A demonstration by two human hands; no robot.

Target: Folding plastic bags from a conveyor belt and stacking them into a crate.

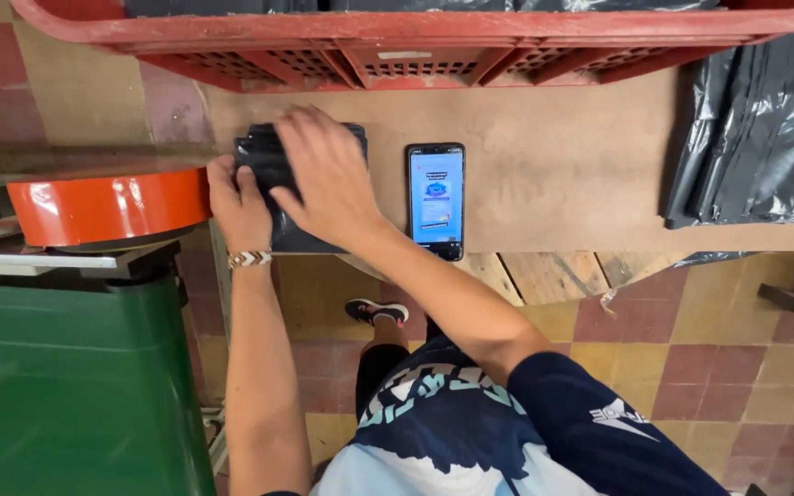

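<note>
A folded black plastic bag (268, 165) lies on the brown board (553, 156) near its left end. My right hand (323, 170) presses flat on top of the bag, fingers spread. My left hand (236, 202) holds the bag's left edge, fingers curled over it, with a braided band at the wrist. Much of the bag is hidden under both hands.
A phone (436, 199) with a lit screen lies just right of the bag. A red plastic crate (415, 46) stands at the back. A pile of black bags (755, 138) sits at the right. A red roll (107, 207) rests on a green machine (75, 386) at the left.
</note>
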